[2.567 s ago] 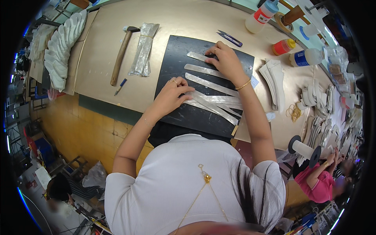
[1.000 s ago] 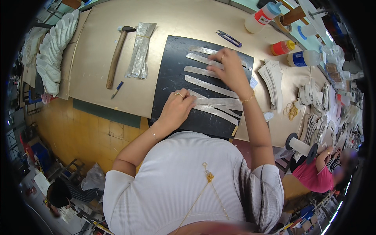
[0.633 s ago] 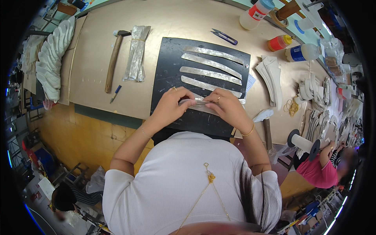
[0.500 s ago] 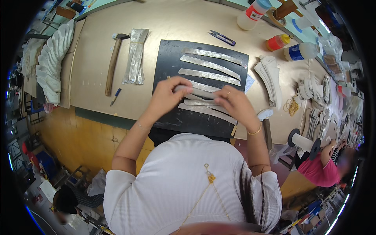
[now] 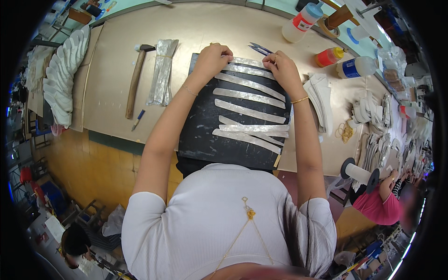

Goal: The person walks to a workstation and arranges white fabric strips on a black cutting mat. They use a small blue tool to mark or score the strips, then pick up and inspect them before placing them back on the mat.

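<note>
**Both hands on the farthest silver strip**

Left to right: hammer (image 5: 134,80) and bundled silver strips (image 5: 160,70) lying apart on the bench. Left hand (image 5: 212,58) pressing the top strip (image 5: 247,62) at the far edge of the black mat (image 5: 200,130); fingertips curled over, grip unclear. Right hand (image 5: 283,70) flat on its other end, likewise unclear. Strip's ends hidden; long axis left-right, slightly slanted.

Our left hand (image 5: 213,57) and right hand (image 5: 282,69) press the ends of the top silvery strip (image 5: 247,62) onto the black mat (image 5: 200,130); a hammer (image 5: 135,79) lies on the bench (image 5: 112,107).
</note>
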{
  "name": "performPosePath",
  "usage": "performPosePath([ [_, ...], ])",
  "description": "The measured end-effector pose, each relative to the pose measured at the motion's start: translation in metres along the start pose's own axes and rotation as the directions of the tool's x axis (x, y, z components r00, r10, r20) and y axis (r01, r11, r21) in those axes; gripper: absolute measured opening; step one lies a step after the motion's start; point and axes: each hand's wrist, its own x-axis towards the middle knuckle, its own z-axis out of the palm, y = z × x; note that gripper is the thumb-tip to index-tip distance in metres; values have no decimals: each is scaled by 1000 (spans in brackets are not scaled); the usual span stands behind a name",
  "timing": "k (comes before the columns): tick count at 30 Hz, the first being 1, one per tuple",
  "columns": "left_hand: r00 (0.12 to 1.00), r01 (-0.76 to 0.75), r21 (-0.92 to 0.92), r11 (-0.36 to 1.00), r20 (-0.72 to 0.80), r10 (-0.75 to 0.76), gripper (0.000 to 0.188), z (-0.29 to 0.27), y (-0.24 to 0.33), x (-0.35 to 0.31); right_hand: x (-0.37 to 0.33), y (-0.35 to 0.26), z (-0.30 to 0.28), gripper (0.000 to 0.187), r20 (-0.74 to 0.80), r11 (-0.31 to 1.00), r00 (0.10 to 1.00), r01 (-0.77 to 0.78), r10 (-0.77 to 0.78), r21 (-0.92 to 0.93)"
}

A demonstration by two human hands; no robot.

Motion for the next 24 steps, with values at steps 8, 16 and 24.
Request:
performPosePath([
  [8,996,13,-61,998,84,-8,16,-10,2,-13,-19,-4,2,13,-39,998,999,24,-21,65],
  [16,938,-270,245,931,-153,312,37,8,8,-38,-12,2,-8,14,34,997,997,61,-63,48],
  [24,906,-404,467,787,88,413,60,39,20,-61,-22,1,-3,16,80,999,996,37,-40,32],
])
